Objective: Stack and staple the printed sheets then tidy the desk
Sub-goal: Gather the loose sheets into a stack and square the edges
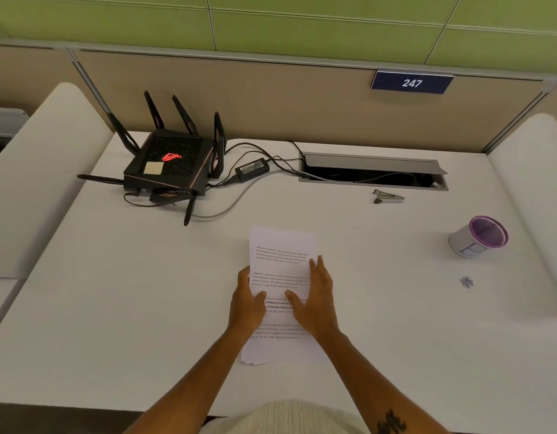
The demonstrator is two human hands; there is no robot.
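A stack of printed sheets point(282, 264) lies on the white desk point(145, 308) in front of me, its lower edges slightly fanned. My left hand point(247, 300) rests along the stack's left edge with fingers curled against it. My right hand point(314, 296) lies flat on the right side of the top sheet, fingers together, thumb spread over the text. A small grey stapler point(389, 197) sits at the back right, well beyond both hands, just in front of the cable tray.
A black router point(169, 166) with antennas, a power brick point(251, 168) and cables occupy the back left. An open cable tray point(372, 173) runs along the back. A purple-rimmed pen cup point(477, 238) lies tipped at the right, a small cluster of staples or clips point(466, 281) near it.
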